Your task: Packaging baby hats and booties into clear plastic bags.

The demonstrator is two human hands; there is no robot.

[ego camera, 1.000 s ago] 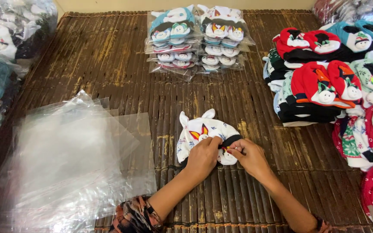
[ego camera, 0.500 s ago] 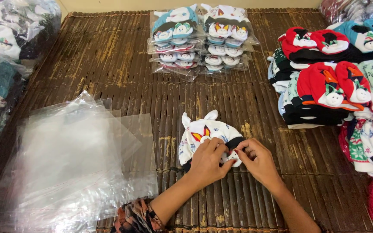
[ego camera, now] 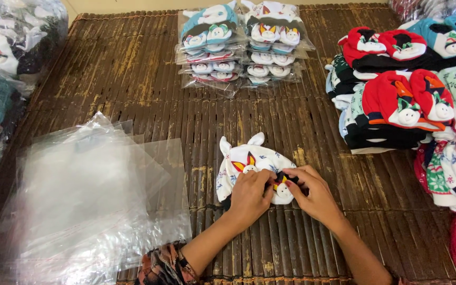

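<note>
A white baby hat (ego camera: 249, 161) with two ear-like points and red and yellow marks lies flat on the brown slatted mat (ego camera: 133, 68) in front of me. My left hand (ego camera: 250, 194) presses on its near edge. My right hand (ego camera: 312, 192) pinches the hat's dark band at its right side, next to a small round face figure. Both hands hold the hat's lower edge, fingers touching each other.
A loose heap of clear plastic bags (ego camera: 85, 200) lies at the left. Two stacks of bagged hats (ego camera: 238, 45) stand at the far middle. Piles of unbagged red, black and green hats (ego camera: 407, 95) fill the right side. More bagged goods (ego camera: 6, 47) line the left edge.
The hat and both hands stay in the same place. My fingers have shifted slightly along the hat's dark band; the view has tilted a little.
</note>
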